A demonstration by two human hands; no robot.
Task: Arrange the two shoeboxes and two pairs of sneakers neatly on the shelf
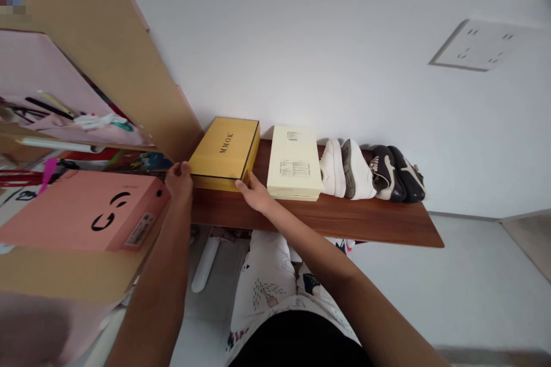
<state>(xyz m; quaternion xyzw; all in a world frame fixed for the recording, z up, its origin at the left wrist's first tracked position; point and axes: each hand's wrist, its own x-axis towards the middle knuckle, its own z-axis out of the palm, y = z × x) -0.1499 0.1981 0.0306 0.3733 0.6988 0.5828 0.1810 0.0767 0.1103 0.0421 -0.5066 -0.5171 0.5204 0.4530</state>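
Yellow box [226, 149], black "MMOK" lettering on lid, lies at the left end of a dark wooden shelf [370, 223], its far end toward the wall [322, 40]. Strip of brown wood shows between the box's near side and the shelf's near edge.

Left hand [178, 179]: at the box's near left corner, grip pinching there, fingers curled and partly hidden. Right hand [255, 192]: at the near right corner, grip pinching the box, thumb on the near side, fingers around the right side. Box sits between the two hands.

Along the shelf, toward its right end: cream box [295, 155] with printed labels, a gap between it and the yellow one; white shoes [331, 169] just beside it; then dark shoes [387, 172] with pale markings, nearest the shelf's right end. Shoes stand close together, nearer the wall side than the near edge.

Left of the shelf's left end: tan panel [129, 57], and a pink box [86, 206] with black marks, close to the left forearm. Socket plate [484, 46] on the wall, upper right. Patterned trousers [262, 275] below the shelf's near edge.
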